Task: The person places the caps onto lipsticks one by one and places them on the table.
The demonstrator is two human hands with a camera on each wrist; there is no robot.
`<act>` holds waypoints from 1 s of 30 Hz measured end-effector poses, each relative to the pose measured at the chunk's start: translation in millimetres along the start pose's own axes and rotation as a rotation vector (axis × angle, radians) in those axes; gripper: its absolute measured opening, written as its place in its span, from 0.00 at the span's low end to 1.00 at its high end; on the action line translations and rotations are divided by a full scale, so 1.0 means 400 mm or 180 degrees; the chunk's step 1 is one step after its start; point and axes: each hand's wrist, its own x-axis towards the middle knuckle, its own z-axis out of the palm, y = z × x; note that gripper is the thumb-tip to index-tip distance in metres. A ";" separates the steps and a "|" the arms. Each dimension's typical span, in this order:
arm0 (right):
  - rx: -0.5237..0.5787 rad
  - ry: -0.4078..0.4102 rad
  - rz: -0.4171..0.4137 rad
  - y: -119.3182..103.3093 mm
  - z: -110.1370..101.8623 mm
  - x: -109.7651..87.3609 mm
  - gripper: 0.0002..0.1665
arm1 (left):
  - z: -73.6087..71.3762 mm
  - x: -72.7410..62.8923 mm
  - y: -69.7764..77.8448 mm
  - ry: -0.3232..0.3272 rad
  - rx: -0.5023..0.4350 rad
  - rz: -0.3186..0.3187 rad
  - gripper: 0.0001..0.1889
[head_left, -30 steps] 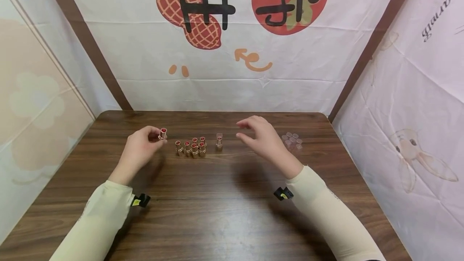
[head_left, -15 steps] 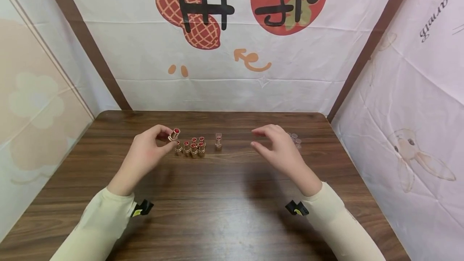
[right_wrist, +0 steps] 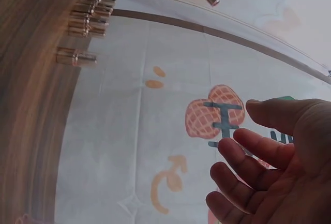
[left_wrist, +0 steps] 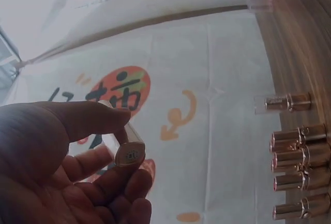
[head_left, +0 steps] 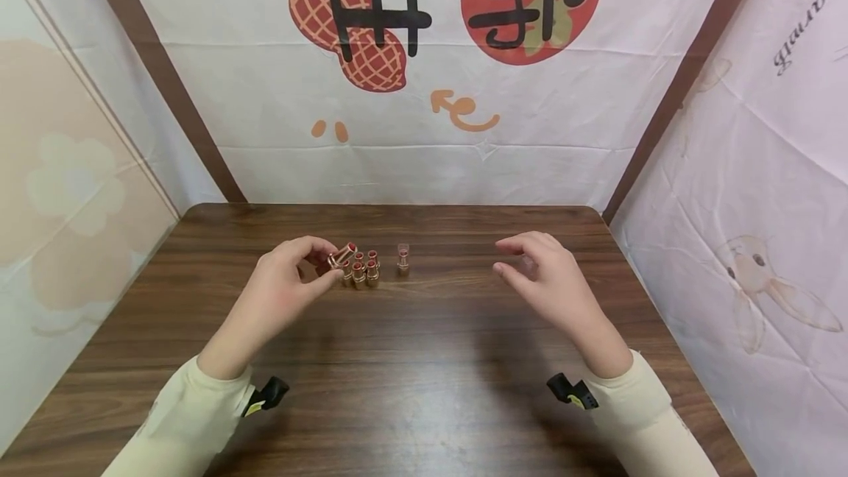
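Relative to the frame of one second ago, the left hand [head_left: 285,282] has moved inward, carrying the held lipstick [head_left: 346,252] from beyond the outer end of the uncapped lipsticks [head_left: 360,275] to a position overlapping them in the head view; the held lipstick, then nearly upright, now tilts with its red end toward the right; the right hand [head_left: 553,274] has moved outward, and now covers most of the place where the clear caps [left_wrist: 259,0] showed; the capped lipstick [head_left: 403,261] remains standing between the hands, just beside the uncapped group.

Left hand: thumb and fingers pinch the held lipstick around its body, raised off the table [head_left: 397,366]; its base faces the left wrist camera. Right hand: palm turned inward, thumb apart from the fingers, which are spread and gently bent; nothing is held; both forearms reach forward from pale sleeves [head_left: 208,392].
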 end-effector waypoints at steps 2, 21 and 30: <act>-0.0018 0.0014 0.0027 0.005 -0.004 0.002 0.16 | 0.001 -0.004 0.003 0.0020 -0.0017 0.0046 0.11; -0.0399 -0.0015 0.1171 0.216 -0.053 0.041 0.21 | 0.049 0.000 0.005 -0.0147 -0.0103 0.0114 0.10; -0.0857 -0.0494 0.1767 0.302 -0.029 0.027 0.24 | 0.065 0.005 -0.016 -0.0093 -0.0200 0.0212 0.11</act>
